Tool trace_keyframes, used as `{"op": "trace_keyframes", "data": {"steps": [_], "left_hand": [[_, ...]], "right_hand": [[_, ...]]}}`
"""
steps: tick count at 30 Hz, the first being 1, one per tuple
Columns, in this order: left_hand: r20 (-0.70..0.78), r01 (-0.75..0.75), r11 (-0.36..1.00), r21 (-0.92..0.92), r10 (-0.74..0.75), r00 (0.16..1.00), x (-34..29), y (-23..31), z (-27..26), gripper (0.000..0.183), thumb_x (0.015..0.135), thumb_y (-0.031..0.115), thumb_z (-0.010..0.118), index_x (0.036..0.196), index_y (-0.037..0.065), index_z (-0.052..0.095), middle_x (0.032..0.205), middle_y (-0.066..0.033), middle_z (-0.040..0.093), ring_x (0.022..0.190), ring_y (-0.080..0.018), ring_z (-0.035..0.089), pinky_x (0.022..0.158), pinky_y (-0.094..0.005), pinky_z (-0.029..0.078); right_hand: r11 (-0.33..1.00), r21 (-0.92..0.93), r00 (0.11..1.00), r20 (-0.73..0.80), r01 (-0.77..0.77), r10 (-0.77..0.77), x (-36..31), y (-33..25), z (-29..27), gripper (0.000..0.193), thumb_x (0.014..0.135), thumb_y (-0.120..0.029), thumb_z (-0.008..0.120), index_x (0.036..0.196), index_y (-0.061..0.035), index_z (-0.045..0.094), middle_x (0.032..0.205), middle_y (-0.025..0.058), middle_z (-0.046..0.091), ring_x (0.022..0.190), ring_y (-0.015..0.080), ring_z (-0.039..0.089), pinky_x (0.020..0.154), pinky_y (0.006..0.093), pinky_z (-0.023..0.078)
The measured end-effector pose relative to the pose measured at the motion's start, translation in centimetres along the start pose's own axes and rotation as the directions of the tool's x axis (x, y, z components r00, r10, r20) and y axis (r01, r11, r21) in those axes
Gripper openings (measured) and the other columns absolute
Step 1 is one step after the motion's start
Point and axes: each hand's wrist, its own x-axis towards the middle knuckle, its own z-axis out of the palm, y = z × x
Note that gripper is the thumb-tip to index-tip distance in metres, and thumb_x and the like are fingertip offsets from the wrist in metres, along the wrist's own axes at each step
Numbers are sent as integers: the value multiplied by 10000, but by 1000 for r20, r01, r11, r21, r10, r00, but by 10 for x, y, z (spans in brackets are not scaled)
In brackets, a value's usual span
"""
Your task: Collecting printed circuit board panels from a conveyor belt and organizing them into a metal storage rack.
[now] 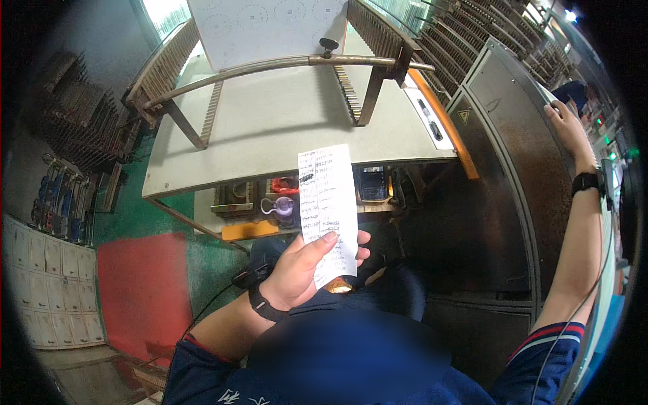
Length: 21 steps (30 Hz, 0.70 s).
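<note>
My left hand (pixel 300 270) is closed round the lower part of a narrow white sheet of paper (pixel 329 196). Its thumb lies across the front and the fingertips show past the right edge. Rows of handwriting cover the sheet, with one dark scribbled-out patch. Far to the right, my right arm is stretched out, and my right hand (pixel 570 131) rests at the edge of a dark metal cabinet (pixel 506 101). Its fingers look apart and I see nothing held in them. Both wrists wear black bands.
Ahead stands a pale worktable (pixel 263 128) with slotted metal racks and a metal bar (pixel 270 65) across them. A black marker (pixel 430 116) lies at its right side. Below, a shelf holds a purple-lidded bottle (pixel 280 208) and trays. Lockers (pixel 54 283) stand at left.
</note>
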Motion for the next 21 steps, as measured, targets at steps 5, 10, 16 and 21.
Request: {"op": "trace_keyframes", "data": {"steps": [5,10,16,21], "left_hand": [[-4,-11,999,44,11,1000,0,1,0,460,1068,290,477,1407,-19,452,1307,-233,603,1139,-339,654,988,-458,548],[8,-7,1000,30,6,1000,2,0,-3,609,1062,466,414,1434,-16,428,1313,-244,596,1136,-349,653,985,-476,542],[29,-22,995,-99,25,999,7,-2,-8,783,1032,639,277,1455,-7,409,1298,-274,593,1107,-378,658,972,-500,541],[10,-55,995,-78,56,998,11,-3,-8,822,1016,676,258,1468,5,403,1285,-277,598,1101,-394,658,975,-517,536]], "right_hand": [[999,-38,1000,8,-24,24,-10,-13,-4,643,995,-524,512,1423,-43,511,1330,255,614,1284,381,562,1083,423,414],[961,-242,980,-112,133,-164,-17,-22,0,600,1000,-465,528,1427,-44,502,1384,253,567,1313,395,518,1112,441,393],[862,-280,815,-298,423,-497,-26,-44,-1,445,902,-242,668,1293,-38,604,1281,195,620,1225,373,572,1060,421,448],[817,72,773,-379,572,-508,-30,-122,62,324,869,-106,650,1183,-30,662,1254,175,635,1147,373,608,1006,439,496]]}}
